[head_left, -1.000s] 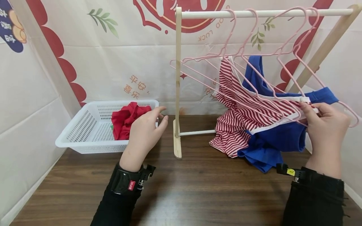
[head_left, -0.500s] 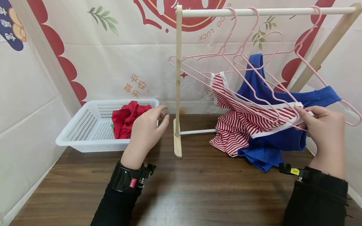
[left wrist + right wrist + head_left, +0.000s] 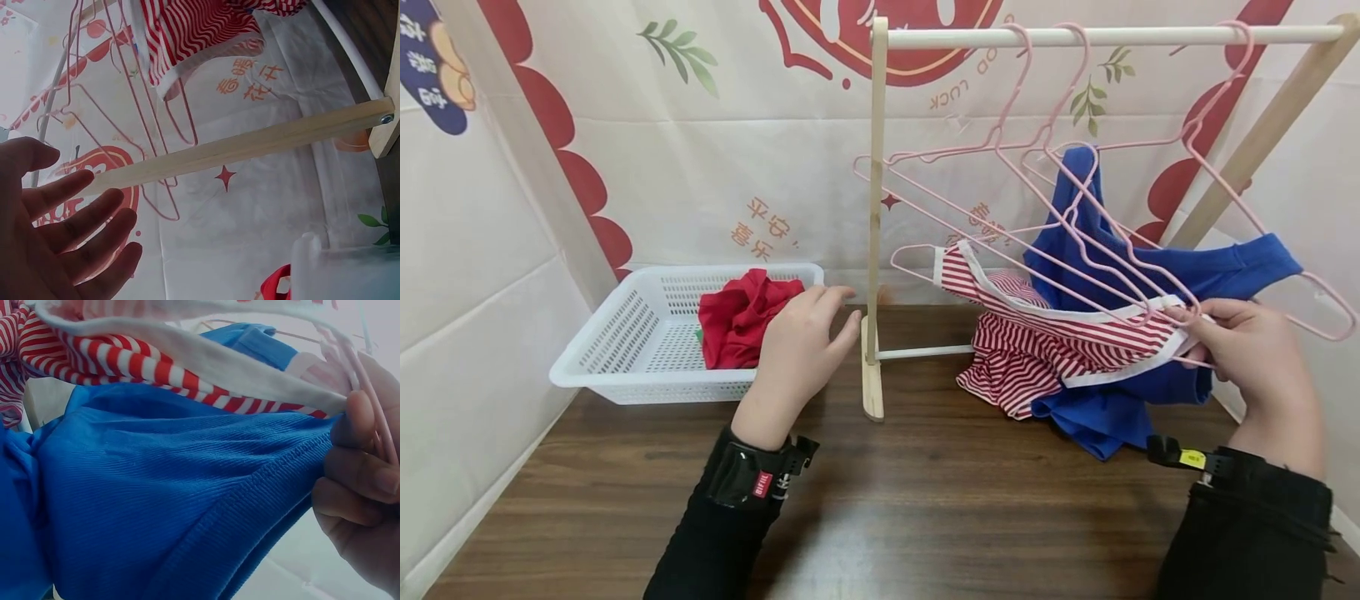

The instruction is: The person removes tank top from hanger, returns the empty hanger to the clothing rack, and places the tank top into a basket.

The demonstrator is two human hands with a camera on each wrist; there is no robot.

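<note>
My right hand (image 3: 1262, 358) pinches the right end of a pink hanger (image 3: 913, 258) together with the white-trimmed edge of a red-and-white striped top (image 3: 1030, 367). The hanger's hook is below the rail, among the other hangers. Behind it, a blue garment (image 3: 1232, 267) hangs from another pink hanger, its lower part bunched on the table. In the right wrist view, curled fingers hold the pink hanger (image 3: 369, 394) beside the striped cloth. My left hand (image 3: 801, 350), fingers spread and loosely bent, holds nothing between the basket and the rack's left post.
A white perforated basket (image 3: 647, 383) at the left contains a crumpled red garment (image 3: 741, 321). The wooden rack's left post (image 3: 876, 208) stands between the hands. Two pink hangers without clothes hang from the white rail (image 3: 1120, 36). A printed cloth backdrop (image 3: 700, 183) encloses the table (image 3: 925, 517).
The striped top's hanger has come down from the rail, its hook swinging left and lower. The top's left end has dropped. My left hand has shifted slightly right.
</note>
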